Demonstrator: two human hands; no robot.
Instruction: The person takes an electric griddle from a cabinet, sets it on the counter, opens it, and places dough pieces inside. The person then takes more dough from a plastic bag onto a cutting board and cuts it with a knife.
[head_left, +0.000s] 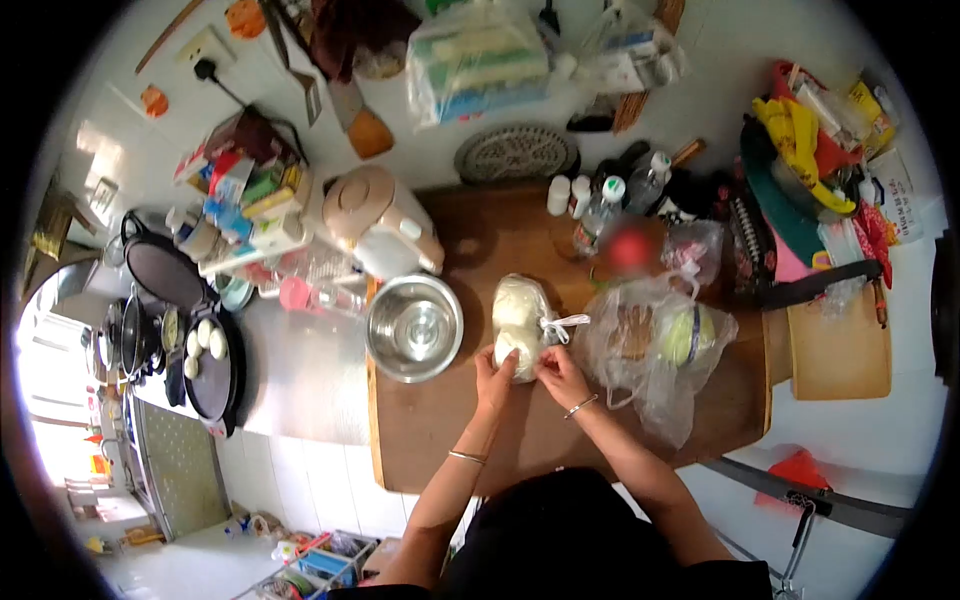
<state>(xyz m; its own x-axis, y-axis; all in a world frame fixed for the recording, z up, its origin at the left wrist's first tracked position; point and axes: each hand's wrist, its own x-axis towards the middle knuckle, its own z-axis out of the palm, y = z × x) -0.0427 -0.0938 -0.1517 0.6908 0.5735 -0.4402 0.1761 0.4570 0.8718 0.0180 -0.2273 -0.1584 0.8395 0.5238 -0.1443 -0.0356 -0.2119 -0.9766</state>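
Observation:
A clear plastic bag [518, 297] with pale, rounded dough-like lumps in it lies on the brown wooden board. Its white knotted end [565, 325] points to the right. My left hand [493, 380] is closed on the bag's near left side, with the thumb over the nearest lump. At the near right side my right hand [562, 376] has its fingertips pinched together at the bag's edge. A steel bowl [414, 328] stands to the left of the bag, with nothing visible in it.
A thin plastic bag [625, 340] with a pale green round vegetable [688, 335] lies at the right. Bottles [600, 215] and jars line the back. A beige electric kettle [372, 215] stands behind the bowl. Several white buns [206, 340] sit on a black pan at far left.

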